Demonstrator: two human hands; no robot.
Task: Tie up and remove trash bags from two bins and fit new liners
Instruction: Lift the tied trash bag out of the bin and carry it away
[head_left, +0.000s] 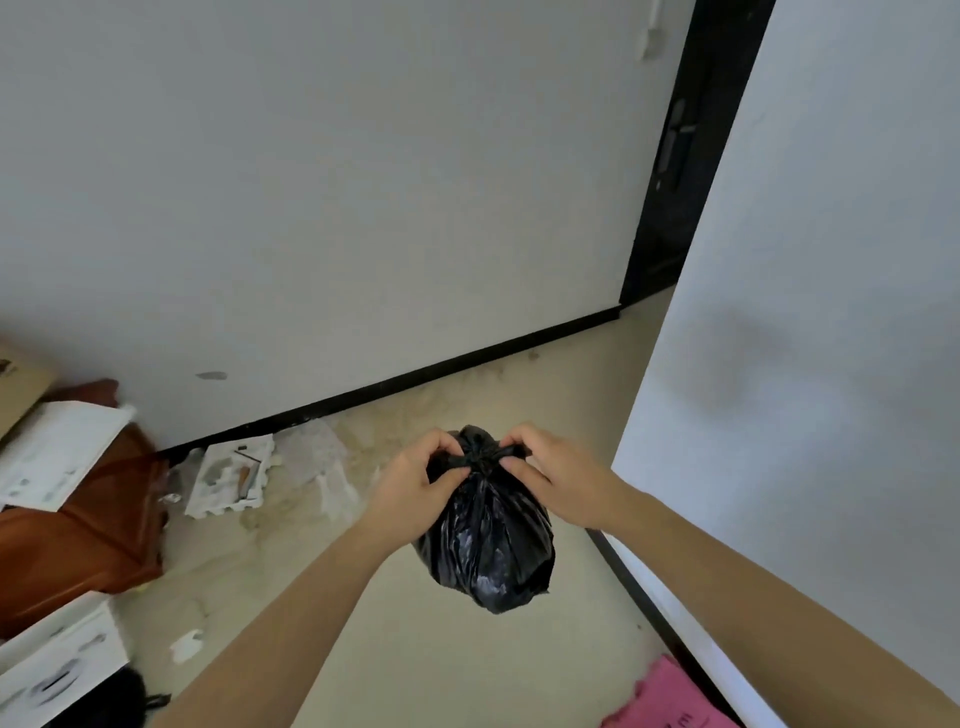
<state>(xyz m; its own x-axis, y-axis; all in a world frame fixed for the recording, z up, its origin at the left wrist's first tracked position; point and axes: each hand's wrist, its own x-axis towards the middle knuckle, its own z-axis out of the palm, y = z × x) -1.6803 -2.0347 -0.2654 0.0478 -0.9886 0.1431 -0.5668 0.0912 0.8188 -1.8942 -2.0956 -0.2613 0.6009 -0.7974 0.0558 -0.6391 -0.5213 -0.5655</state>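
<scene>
**Cinching the knot, bag held clear of the floor**

Nearest, at the bottom right edge: a pink sheet (670, 696) flat on the floor (415, 665), just beside the foot of the white right-hand wall. At the bottom left: a white carton (57, 670), contents hidden.

Further out, at the centre: the black trash bag (488, 545), hanging in mid-air above the floor and touching nothing but the two hands. Left grip (415, 483) clenched on one twisted ear of the bag's neck, right grip (550, 467) clenched on the other, with thumbs and forefingers close in at the knot (480, 460). Held high like this, seemingly to let the load's weight tighten the neck during the pull on the ears. Rounded and bulging below the knot, so judged well filled; nothing of the contents visible through the black film. Judged step: drawing the knot tight, with the bag already out of its bin. No bin and no fresh liner in view, so no telling how far along the two-bin job.

Beyond the bag, by the dark skirting: a white foam tray (231, 475) with scraps in its hollows, too blurred to name. Left of that: a brown leather-like bag (88, 519) under a stack of white papers (57, 447). Open or closed, cannot tell.

Farthest: the plain wall (363, 182) and, at the top right, a dark door (680, 156).
</scene>
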